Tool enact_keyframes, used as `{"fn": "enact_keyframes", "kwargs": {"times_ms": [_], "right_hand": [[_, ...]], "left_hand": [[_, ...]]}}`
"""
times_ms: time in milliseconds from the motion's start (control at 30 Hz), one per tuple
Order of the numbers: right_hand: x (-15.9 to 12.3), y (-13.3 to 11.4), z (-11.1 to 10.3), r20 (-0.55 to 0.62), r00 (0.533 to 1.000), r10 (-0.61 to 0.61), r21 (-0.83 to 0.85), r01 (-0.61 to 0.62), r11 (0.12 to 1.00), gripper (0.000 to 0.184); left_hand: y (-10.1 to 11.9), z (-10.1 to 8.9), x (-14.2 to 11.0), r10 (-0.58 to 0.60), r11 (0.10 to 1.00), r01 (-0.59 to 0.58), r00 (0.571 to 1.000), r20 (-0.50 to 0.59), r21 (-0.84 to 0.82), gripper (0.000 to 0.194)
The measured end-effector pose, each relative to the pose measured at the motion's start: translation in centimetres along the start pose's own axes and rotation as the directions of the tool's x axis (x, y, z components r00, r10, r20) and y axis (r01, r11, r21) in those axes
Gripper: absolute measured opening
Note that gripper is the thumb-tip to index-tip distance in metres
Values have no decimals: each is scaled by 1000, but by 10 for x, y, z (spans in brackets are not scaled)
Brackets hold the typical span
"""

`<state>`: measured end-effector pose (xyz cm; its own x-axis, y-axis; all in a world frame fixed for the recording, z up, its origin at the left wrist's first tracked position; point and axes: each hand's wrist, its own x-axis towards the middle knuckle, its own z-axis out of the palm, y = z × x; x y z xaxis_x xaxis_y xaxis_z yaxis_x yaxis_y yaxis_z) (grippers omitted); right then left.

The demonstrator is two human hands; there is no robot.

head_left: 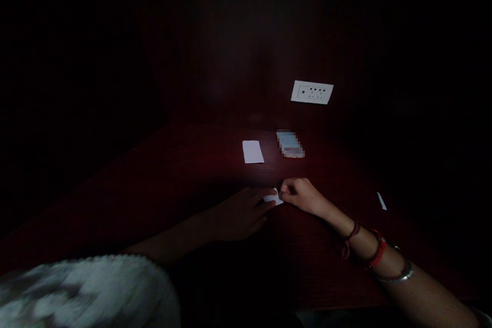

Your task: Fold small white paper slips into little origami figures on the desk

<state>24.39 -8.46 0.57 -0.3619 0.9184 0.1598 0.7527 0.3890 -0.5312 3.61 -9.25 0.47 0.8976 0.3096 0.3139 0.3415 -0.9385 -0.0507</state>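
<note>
A small piece of white paper lies on the dark red tabletop between my two hands. My left hand rests over its left side, fingers stretched out, the index finger and thumb spread on the paper and pressing it down. At the paper's right edge is my right hand, its fingers curled into a pinch that seems to have hold of that edge; the fingertips are partly hidden. Farther back lies a larger white sheet of paper, flat and apart from both hands.
Right of the larger sheet lies a blurred, phone-like object. A thin white paper strip lies far right on the table. A white wall socket is mounted on the dark back panel. Both sides fall into deep shadow.
</note>
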Motion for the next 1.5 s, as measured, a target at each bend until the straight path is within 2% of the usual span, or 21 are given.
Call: {"fn": "enact_keyframes", "kwargs": {"times_ms": [333,700,933,1000,1133,1500], "right_hand": [[1,-1,-1,-17,1000,4,-9,-4,1000,9],[-3,-8,-1,-49,999,-12,-67,9,998,9],[-9,-9,-6,-78,991,-106,-146,93,985,14],[-12,-8,-11,-48,982,-185,-179,173,969,18],[-17,-8,-18,123,943,-308,-233,330,915,22],[-17,-9,-19,181,926,-330,-301,372,878,24]], "left_hand": [[3,-2,5,-45,998,42,996,71,46,37],[6,-5,6,-58,998,56,995,80,27,37],[5,-5,4,-66,998,66,995,72,-2,37],[5,-5,4,-66,998,67,995,71,-12,37],[5,-4,3,-78,996,80,994,77,-26,39],[6,-6,4,-83,995,86,995,58,-41,37]]}}
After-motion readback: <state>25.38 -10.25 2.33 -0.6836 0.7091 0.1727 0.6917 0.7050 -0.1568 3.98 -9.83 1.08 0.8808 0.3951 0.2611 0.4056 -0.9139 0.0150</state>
